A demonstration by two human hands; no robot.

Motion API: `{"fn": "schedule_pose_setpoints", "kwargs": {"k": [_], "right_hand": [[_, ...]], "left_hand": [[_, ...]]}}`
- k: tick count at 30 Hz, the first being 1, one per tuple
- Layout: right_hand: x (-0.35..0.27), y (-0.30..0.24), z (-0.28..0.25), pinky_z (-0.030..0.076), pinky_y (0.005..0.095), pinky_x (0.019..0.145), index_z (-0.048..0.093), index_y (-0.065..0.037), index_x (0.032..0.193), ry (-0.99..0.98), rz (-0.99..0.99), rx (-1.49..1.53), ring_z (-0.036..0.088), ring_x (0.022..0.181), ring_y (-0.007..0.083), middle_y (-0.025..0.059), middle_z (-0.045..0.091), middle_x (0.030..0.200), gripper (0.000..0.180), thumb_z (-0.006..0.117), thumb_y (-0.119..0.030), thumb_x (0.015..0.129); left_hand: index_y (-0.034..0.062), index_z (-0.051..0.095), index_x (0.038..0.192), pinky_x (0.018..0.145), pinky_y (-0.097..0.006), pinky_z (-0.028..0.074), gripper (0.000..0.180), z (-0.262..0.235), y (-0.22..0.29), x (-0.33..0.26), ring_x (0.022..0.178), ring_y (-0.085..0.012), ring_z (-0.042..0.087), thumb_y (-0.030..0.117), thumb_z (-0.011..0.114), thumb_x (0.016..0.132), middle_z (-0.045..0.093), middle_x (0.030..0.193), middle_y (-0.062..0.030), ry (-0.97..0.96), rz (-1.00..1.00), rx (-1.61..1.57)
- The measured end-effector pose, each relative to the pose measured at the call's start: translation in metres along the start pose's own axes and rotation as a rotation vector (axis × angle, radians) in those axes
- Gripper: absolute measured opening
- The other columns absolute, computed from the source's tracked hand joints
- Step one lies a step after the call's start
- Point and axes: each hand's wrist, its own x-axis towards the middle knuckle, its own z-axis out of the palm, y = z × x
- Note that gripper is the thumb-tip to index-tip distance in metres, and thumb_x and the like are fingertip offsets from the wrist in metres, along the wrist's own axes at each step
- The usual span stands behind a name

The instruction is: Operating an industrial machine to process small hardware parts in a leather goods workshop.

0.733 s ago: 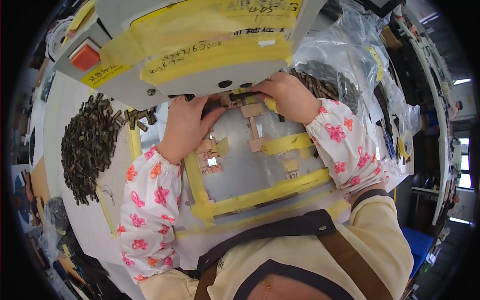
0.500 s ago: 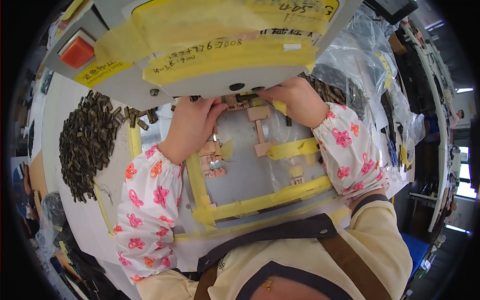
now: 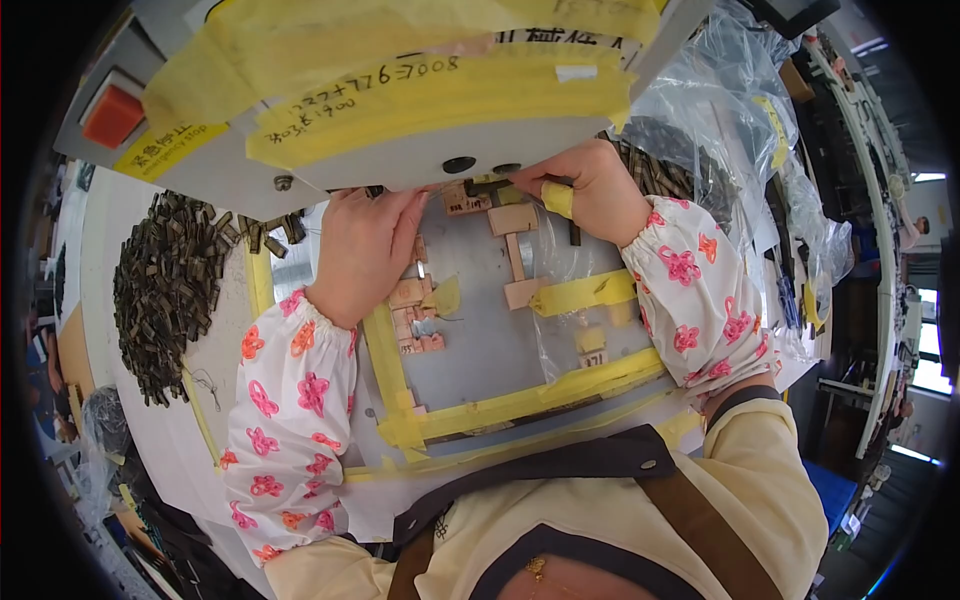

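My left hand (image 3: 362, 250) and my right hand (image 3: 590, 190) reach under the front edge of a grey machine head (image 3: 400, 90) wrapped in yellow tape. Between their fingertips lies a small dark metal piece (image 3: 487, 186), pinched by the right fingers; the left fingers touch the spot beside it. Below the hands is a grey metal plate (image 3: 490, 340) framed in yellow tape, with several small tan blocks (image 3: 415, 310) stuck on it. A yellow tape band is around one right finger. Floral sleeve covers are on both forearms.
A large heap of dark metal clips (image 3: 165, 290) lies on the white table to the left. More of them sit in clear plastic bags (image 3: 700, 150) at the right. An orange-red button (image 3: 112, 115) is on the machine's upper left. Cluttered benches (image 3: 850, 250) run along the far right.
Both hands have stayed at the same spot under the machine head; the fingers shifted only slightly around the small dark piece.
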Motion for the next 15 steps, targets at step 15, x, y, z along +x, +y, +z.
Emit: {"fn": "schedule_pose_setpoints", "kwargs": {"k": [15], "right_hand": [[0.0007,-0.0033,0.0001,0.051,0.0325,0.068,0.067,0.0,0.083,-0.02,-0.026,-0.073,0.063,0.074,0.0265,0.0115,0.063,0.087,0.017,0.061,0.006,0.069]], "left_hand": [[0.0074,0.063,0.098,0.069,-0.038,0.045,0.018,-0.0024,-0.0013,0.0027,0.067,-0.0284,0.06,0.002,0.055,0.083,0.065,0.078,-0.0101,-0.044,0.112,0.078]]}}
